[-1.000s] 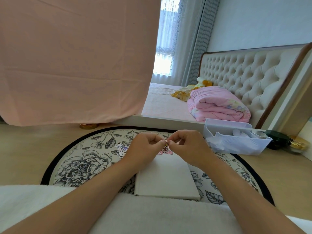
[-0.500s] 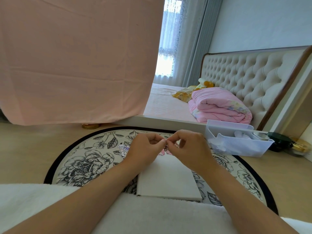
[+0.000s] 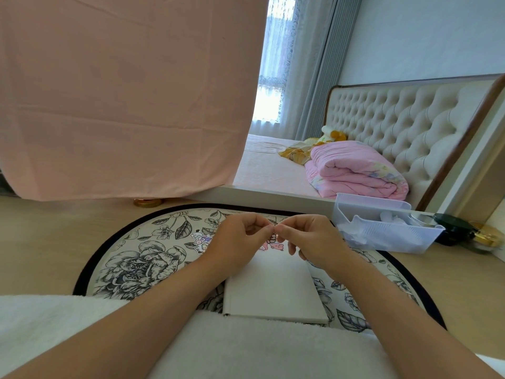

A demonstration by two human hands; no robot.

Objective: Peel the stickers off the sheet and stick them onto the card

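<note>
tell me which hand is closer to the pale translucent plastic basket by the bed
Right. The right hand is just left of the pale translucent plastic basket, a short gap apart; the left hand is farther left, beyond it, both pinching a small sticker between them.

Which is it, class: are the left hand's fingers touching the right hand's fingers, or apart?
Touching. The head view shows the fingers of the left hand and right hand meeting tip to tip, no gap, pinching a small sticker.

white card (image 3: pixel 273 291) lying flat, sticker sheet (image 3: pixel 202 240) beyond
</note>
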